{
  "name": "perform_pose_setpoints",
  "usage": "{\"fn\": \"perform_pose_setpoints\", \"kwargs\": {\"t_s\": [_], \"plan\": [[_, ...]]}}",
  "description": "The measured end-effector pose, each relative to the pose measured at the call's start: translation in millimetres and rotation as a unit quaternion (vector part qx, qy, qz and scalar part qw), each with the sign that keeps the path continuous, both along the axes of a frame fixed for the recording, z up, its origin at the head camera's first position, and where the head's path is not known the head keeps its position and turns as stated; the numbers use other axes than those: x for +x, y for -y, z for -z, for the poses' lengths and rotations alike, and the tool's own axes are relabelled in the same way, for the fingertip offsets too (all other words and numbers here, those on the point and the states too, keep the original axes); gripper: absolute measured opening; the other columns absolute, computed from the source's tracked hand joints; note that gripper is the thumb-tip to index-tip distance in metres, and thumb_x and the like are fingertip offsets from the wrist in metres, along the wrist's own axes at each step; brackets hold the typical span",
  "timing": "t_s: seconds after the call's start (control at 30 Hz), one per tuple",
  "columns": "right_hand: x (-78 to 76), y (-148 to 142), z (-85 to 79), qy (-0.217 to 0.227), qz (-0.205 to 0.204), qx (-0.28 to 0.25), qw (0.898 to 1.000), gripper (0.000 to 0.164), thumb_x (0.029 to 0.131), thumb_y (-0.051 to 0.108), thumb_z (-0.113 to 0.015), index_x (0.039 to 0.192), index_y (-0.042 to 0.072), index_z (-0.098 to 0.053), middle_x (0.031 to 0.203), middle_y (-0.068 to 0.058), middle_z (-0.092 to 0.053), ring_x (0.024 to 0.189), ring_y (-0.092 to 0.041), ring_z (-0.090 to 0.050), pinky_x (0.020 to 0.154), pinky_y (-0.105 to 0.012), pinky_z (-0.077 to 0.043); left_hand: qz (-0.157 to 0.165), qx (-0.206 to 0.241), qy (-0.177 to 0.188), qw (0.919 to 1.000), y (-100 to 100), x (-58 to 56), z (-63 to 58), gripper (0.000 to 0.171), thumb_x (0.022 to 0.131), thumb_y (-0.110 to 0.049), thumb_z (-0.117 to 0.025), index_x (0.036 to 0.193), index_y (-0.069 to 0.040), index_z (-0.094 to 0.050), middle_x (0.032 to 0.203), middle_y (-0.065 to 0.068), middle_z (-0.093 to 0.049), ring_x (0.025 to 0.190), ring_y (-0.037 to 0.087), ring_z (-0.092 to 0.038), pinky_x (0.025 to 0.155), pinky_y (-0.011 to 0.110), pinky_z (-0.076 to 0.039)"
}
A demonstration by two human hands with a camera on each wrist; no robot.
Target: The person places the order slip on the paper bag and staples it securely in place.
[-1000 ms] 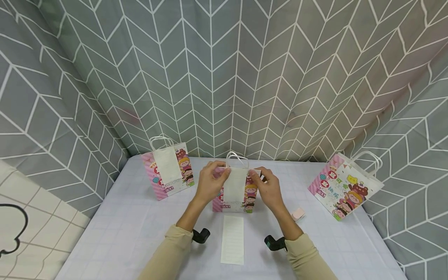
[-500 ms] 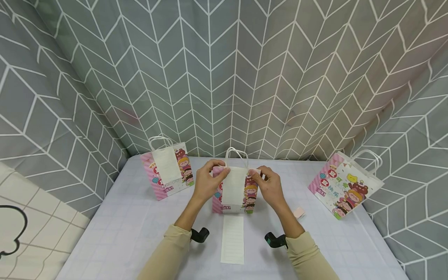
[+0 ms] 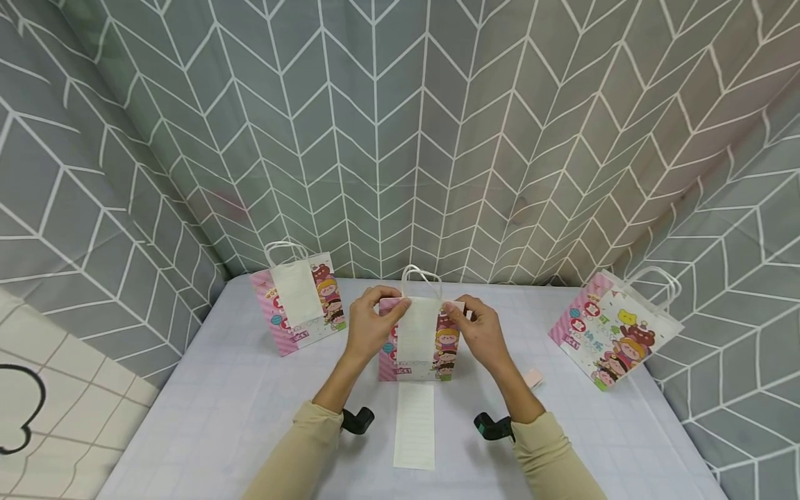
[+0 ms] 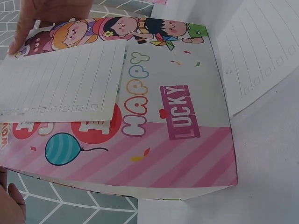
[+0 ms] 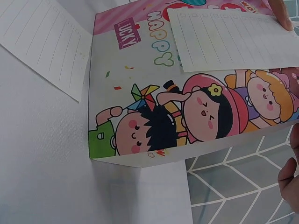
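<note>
A pink-and-white paper gift bag (image 3: 446, 357) with cartoon children stands upright in the middle of the table. My left hand (image 3: 367, 325) pinches its upper left edge, thumb in front and fingers behind. On the upper right edge my right hand (image 3: 482, 332) has the same kind of pinch. A lined white paper strip (image 3: 415, 337) hangs down the bag's front, between the two thumbs. The left wrist view shows small boxes along one edge of that strip (image 4: 60, 84). Whether the strip is stuck on cannot be told.
Another lined strip (image 3: 414, 427) lies on the table before the bag. A similar bag (image 3: 334, 298) with a paper strip on its front stands at left. A third bag (image 3: 609, 333) leans tilted at right. A small pale pink block (image 3: 533, 378) sits beside the right forearm.
The bag's handles rose slightly early on, and the strip's lower end shifted a little on the front. Both hands keep their hold at the top corners.
</note>
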State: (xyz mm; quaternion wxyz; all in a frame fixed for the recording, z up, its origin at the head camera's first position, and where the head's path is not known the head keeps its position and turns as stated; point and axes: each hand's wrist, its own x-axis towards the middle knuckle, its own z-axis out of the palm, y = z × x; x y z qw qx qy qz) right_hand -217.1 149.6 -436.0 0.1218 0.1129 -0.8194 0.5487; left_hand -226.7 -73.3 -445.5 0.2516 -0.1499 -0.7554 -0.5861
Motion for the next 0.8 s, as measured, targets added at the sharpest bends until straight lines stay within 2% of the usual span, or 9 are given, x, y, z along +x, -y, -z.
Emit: {"fn": "perform_pose_setpoints", "kwargs": {"t_s": [0.13, 0.23, 0.27, 0.47, 0.6, 0.8], "plan": [[1.8, 1.7, -1.6, 0.002, -0.005, -0.005, 1.000, 0.022, 0.092, 0.037, -0.074, 0.097, 0.016, -0.074, 0.099, -0.005, -0.066, 0.099, -0.022, -0.056, 0.087, -0.045, -0.045, -0.001, -0.002, -0.003, 1.0000, -0.7, -0.3, -0.2, 0.017, 0.084, -0.025, -0.084, 0.092, -0.013, -0.074, 0.091, 0.001, -0.071, 0.087, 0.015, -0.062, 0.077, 0.036, -0.046], [2.1, 4.3, -3.1, 0.002, -0.003, -0.005, 1.000, 0.026, 0.091, 0.037, -0.075, 0.104, 0.016, -0.076, 0.113, -0.005, -0.070, 0.113, -0.023, -0.059, 0.101, -0.054, -0.041, 0.002, 0.001, -0.005, 1.0000, -0.9, -0.8, -0.1, 0.017, 0.083, -0.026, -0.085, 0.091, -0.014, -0.075, 0.090, 0.000, -0.071, 0.088, 0.014, -0.063, 0.078, 0.036, -0.047], [5.7, 6.6, -8.4, 0.002, 0.000, -0.006, 1.000, 0.025, 0.091, 0.035, -0.075, 0.105, 0.013, -0.076, 0.114, -0.007, -0.070, 0.115, -0.025, -0.059, 0.103, -0.056, -0.040, 0.002, 0.005, -0.001, 1.0000, -1.6, -0.7, 0.0, 0.017, 0.083, -0.024, -0.085, 0.091, -0.013, -0.075, 0.091, 0.002, -0.072, 0.089, 0.016, -0.064, 0.080, 0.038, -0.048], [24.7, 17.3, -37.1, 0.013, 0.010, -0.009, 1.000, 0.020, 0.094, 0.019, -0.073, 0.105, 0.002, -0.075, 0.109, -0.017, -0.070, 0.110, -0.033, -0.057, 0.099, -0.053, -0.041, 0.008, 0.024, 0.019, 0.9995, -2.5, 0.5, 1.9, 0.016, 0.084, -0.024, -0.084, 0.092, -0.013, -0.076, 0.097, 0.006, -0.075, 0.100, 0.023, -0.068, 0.090, 0.049, -0.049], [24.2, 17.3, -37.7, 0.024, 0.009, -0.011, 1.000, 0.021, 0.094, 0.019, -0.072, 0.107, 0.002, -0.075, 0.109, -0.017, -0.070, 0.110, -0.032, -0.056, 0.098, -0.052, -0.041, 0.010, 0.013, 0.013, 0.9998, -0.3, -0.4, 3.7, 0.014, 0.087, -0.030, -0.081, 0.092, -0.017, -0.078, 0.095, 0.000, -0.075, 0.097, 0.018, -0.068, 0.087, 0.046, -0.050], [27.0, 17.3, -41.6, 0.032, 0.000, -0.015, 0.999, 0.022, 0.095, 0.019, -0.071, 0.106, 0.001, -0.075, 0.112, -0.017, -0.070, 0.110, -0.030, -0.058, 0.098, -0.049, -0.044, 0.011, 0.003, 0.006, 0.9999, 0.6, -1.9, 3.5, 0.015, 0.087, -0.030, -0.080, 0.092, -0.016, -0.079, 0.090, -0.001, -0.074, 0.088, 0.015, -0.063, 0.080, 0.039, -0.048]]}}
